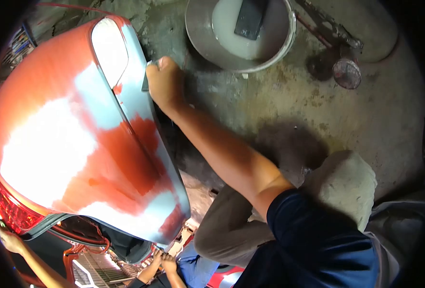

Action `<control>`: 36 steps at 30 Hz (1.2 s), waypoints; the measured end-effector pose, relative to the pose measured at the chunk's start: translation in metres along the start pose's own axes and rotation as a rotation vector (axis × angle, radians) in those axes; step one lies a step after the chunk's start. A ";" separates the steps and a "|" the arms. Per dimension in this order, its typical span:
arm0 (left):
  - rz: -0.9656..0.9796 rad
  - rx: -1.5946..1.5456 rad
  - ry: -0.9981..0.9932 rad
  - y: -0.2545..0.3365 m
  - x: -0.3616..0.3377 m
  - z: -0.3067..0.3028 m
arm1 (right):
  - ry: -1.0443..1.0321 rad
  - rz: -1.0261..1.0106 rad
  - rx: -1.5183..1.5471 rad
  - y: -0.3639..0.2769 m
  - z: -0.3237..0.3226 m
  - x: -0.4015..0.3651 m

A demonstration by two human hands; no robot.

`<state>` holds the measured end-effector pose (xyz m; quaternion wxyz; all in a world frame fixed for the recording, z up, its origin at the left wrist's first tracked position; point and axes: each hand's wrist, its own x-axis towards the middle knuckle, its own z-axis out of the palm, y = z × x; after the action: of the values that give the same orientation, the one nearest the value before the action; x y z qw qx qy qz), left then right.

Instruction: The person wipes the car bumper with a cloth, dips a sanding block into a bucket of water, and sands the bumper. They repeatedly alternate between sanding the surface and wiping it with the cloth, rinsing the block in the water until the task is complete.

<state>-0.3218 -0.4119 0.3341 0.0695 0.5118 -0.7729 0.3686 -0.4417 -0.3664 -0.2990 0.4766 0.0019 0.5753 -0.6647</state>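
Note:
My right hand [165,84] is closed on a thin dark pad [145,82] and presses it to the edge of the car panel [121,158]. The panel is red-orange with pale grey patches and a glaring white reflection. My left hand [11,240] appears at the lower left rim of the view, beside the red tail lamp [11,204]. Its fingers are too dim and cut off to make out. Above my right hand is a bucket [289,41] of cloudy liquid with a dark flat block [251,18] in it.
A small round container [347,74] and a rod-like tool [335,29] lie on the stained concrete floor [251,103]. My knees are bent at the lower right. Another person's hands [163,262] are together near the bottom, by blue jeans [197,265].

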 end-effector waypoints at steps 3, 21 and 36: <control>-0.015 0.056 -0.024 -0.030 0.011 -0.003 | 0.014 -0.033 -0.007 0.004 -0.006 0.008; 0.710 0.035 -0.187 0.224 -0.006 0.196 | 0.276 -0.798 -0.322 -0.082 -0.187 0.061; 1.125 0.207 -0.726 0.367 -0.246 0.305 | 0.248 -0.913 -0.546 -0.064 -0.185 0.061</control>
<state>-0.4337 -0.3504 -0.1877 -0.4462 0.1271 -0.8566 0.2257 -0.6171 -0.2703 -0.3461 0.0514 -0.2932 0.7213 -0.6254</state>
